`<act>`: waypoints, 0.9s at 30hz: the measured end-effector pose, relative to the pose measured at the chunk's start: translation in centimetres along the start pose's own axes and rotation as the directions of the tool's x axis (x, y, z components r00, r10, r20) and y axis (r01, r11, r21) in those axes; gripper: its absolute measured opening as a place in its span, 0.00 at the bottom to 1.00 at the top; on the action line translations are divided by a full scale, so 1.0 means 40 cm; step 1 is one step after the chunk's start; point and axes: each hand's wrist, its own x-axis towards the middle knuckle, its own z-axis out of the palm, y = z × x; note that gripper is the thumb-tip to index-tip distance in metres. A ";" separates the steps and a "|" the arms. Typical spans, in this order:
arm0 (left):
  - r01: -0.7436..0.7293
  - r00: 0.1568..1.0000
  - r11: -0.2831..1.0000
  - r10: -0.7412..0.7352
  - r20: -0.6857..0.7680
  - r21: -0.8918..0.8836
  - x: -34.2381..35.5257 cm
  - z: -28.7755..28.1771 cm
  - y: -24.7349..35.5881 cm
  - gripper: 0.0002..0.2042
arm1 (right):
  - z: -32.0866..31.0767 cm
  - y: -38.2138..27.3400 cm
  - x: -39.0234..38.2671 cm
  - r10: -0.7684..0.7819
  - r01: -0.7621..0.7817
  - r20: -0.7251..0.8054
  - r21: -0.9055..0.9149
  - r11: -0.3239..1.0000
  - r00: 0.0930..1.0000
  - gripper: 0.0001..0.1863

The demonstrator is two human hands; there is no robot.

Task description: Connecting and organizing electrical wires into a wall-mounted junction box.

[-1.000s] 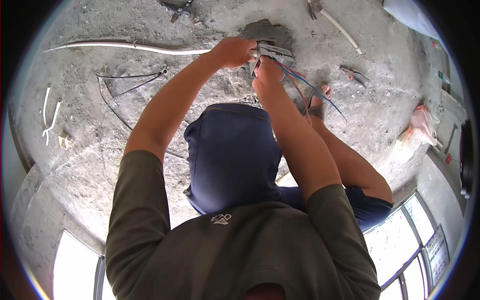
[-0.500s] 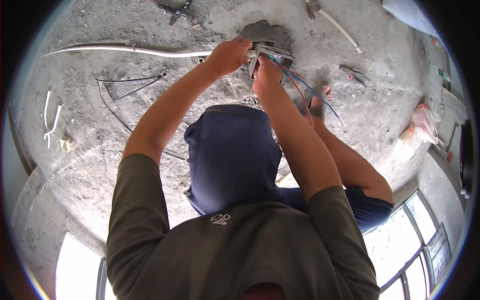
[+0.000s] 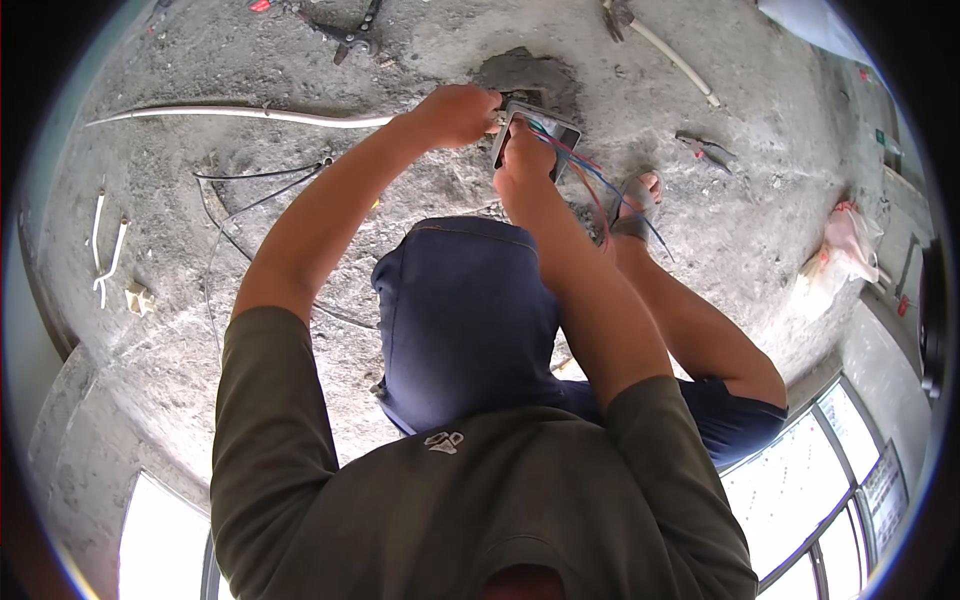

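Note:
A grey square junction box (image 3: 573, 134) sits at the edge of a dark hole in the rough concrete floor. Several thin wires (image 3: 597, 176), blue, red and green, come out of its opening and trail to the right. My left hand (image 3: 458, 115) is closed round the end of a long white conduit pipe (image 3: 300, 118), just left of the box. My right hand (image 3: 527, 155) grips the near left side of the box, its fingers partly inside the opening. The exact fingertip contact of both hands is hidden.
Pliers (image 3: 705, 152) lie right of my foot (image 3: 636, 202). A black-handled tool (image 3: 350, 38) lies at the far left, a hammer (image 3: 617, 18) beside another pipe piece (image 3: 675, 62) at the far side. Black cable (image 3: 262, 175), pipe offcuts (image 3: 108, 250) and a plastic bag (image 3: 840, 245) surround me.
The box has tilted slightly and shifted a little left and nearer, along with my right hand. My left hand stays at the pipe end. The wires' free ends have swung slightly left.

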 end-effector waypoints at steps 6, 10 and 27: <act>-0.056 0.934 0.988 0.001 -0.356 -0.145 0.001 0.044 0.010 0.15 | -0.001 -0.039 0.108 0.038 -0.038 0.001 -0.040 0.998 0.999 0.07; -0.041 0.893 0.996 -0.001 -0.450 -0.084 -0.001 0.051 0.004 0.16 | 0.002 -0.062 0.085 0.117 -0.110 0.131 -0.057 0.992 0.984 0.10; 0.054 0.974 0.996 -0.067 -0.217 -0.065 0.040 0.012 -0.021 0.16 | -0.001 -0.026 0.072 0.051 -0.052 0.072 0.004 0.999 0.996 0.11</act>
